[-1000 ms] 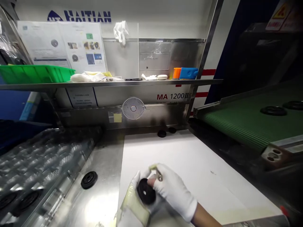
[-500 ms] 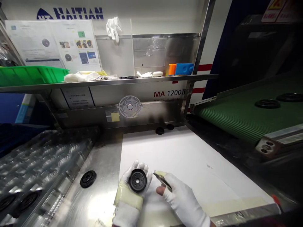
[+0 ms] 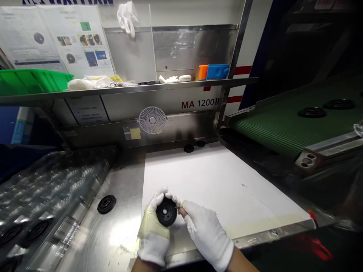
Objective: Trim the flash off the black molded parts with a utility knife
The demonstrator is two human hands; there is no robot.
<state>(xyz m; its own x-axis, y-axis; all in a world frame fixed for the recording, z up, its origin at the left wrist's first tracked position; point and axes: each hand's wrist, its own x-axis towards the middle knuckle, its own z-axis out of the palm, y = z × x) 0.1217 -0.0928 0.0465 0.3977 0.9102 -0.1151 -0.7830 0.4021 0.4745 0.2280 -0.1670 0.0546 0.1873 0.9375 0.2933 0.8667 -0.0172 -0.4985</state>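
A round black wheel-like part (image 3: 166, 212) with a pale centre hole is gripped in my left hand (image 3: 154, 226), which wears a white glove with yellowish tape at the wrist and palm. My right hand (image 3: 205, 228), also in a white glove with a bare thumb tip, pinches a small knife (image 3: 178, 207). Its blade meets the right rim of the part; most of the knife is hidden by my fingers. To the left, another black wheel-like part (image 3: 106, 204) lies on the metal tabletop (image 3: 124, 181).
White paper (image 3: 198, 177) covers the table's right side, with two small black pieces (image 3: 188, 148) at its back edge. Clear plastic trays (image 3: 56, 181) stand left, some holding black parts. A green conveyor (image 3: 272, 128) carries black parts at right. A shelf (image 3: 127, 89) and fan (image 3: 152, 120) are behind.
My right hand has moved left and brought the knife against the part's rim. My left hand has turned the part slightly. The camera view has tilted down a little.
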